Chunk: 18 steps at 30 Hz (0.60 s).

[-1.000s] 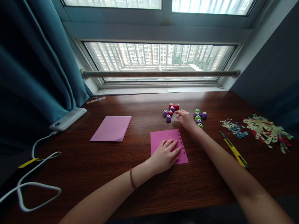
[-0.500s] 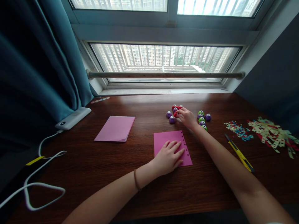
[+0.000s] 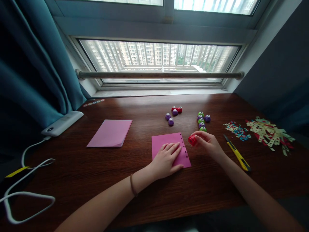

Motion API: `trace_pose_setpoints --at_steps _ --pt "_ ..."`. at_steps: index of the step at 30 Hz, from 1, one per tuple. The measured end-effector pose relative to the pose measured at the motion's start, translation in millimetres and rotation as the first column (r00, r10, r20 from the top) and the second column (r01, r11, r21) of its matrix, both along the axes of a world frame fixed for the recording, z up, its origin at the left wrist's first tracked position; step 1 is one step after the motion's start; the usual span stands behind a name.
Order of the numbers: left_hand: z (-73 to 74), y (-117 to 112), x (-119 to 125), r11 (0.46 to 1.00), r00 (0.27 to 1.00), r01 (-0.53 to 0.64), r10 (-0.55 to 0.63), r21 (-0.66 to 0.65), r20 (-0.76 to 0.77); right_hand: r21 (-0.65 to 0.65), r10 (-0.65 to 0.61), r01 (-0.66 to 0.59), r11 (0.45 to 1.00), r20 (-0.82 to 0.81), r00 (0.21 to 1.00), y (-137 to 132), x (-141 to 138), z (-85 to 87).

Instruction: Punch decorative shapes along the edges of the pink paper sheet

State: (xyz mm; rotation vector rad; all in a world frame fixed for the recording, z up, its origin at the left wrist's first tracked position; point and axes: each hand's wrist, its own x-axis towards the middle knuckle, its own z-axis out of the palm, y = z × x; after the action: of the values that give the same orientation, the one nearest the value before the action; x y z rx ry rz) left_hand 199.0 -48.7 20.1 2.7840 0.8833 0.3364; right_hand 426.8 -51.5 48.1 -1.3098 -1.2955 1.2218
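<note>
My left hand (image 3: 166, 161) lies flat on a pink sheet of paper (image 3: 157, 141), fingers stretched out, covering much of its lower half. Small punched shapes run down the sheet's right edge. Just right of that edge, my right hand (image 3: 207, 143) pinches a small red paper punch (image 3: 192, 140) between thumb and fingers, above the table. Beyond the sheet stand purple punches (image 3: 171, 121) and two red punches (image 3: 179, 110). Behind my right hand, green and purple punches (image 3: 201, 121) form a row, with another purple punch (image 3: 207, 118) beside it.
On the left lie a stack of pink paper (image 3: 109, 132), a white power bank (image 3: 62, 123) and its cable (image 3: 31, 193). To the right are a yellow utility knife (image 3: 238, 154), punched confetti (image 3: 238, 131) and paper strips (image 3: 267, 133). A window bar (image 3: 159, 75) spans the back.
My right hand has come back from the far cluster toward the sheet, carrying the red paper punch. My left hand stays on the paper. The view has shifted slightly.
</note>
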Motion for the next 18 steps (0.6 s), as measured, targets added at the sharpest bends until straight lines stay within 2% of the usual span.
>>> trace_pose_setpoints --at_steps 3,5,7,10,12,18 --pt "-0.6 -0.7 1.7 1.000 1.000 -0.013 0.013 -0.003 -0.008 -0.078 0.008 -0.002 0.997 0.073 0.997 -10.5 6.5 -4.5" --pt "-0.4 -1.3 2.5 1.000 1.000 -0.018 0.018 -0.003 -0.013 -0.086 0.024 -0.012 0.996 0.144 0.989 -14.4 10.0 -8.6" --pt "0.4 -2.0 3.1 1.000 1.000 -0.019 0.019 -0.001 -0.019 -0.036 0.050 -0.042 0.998 0.257 0.965 -16.7 12.0 -12.6" --pt "1.7 -3.0 4.1 1.000 0.999 -0.016 0.017 0.015 -0.032 0.072 0.073 -0.119 0.990 0.459 0.886 -19.8 11.9 -16.8" --pt "2.1 -3.6 4.8 0.999 0.999 -0.014 0.015 0.029 -0.042 0.092 0.094 -0.171 0.981 0.543 0.834 -22.3 10.4 -18.4" --pt "1.8 -4.6 6.2 0.998 0.999 -0.011 0.014 0.061 -0.052 0.075 0.130 -0.215 0.974 0.592 0.795 -28.0 6.2 -20.2"
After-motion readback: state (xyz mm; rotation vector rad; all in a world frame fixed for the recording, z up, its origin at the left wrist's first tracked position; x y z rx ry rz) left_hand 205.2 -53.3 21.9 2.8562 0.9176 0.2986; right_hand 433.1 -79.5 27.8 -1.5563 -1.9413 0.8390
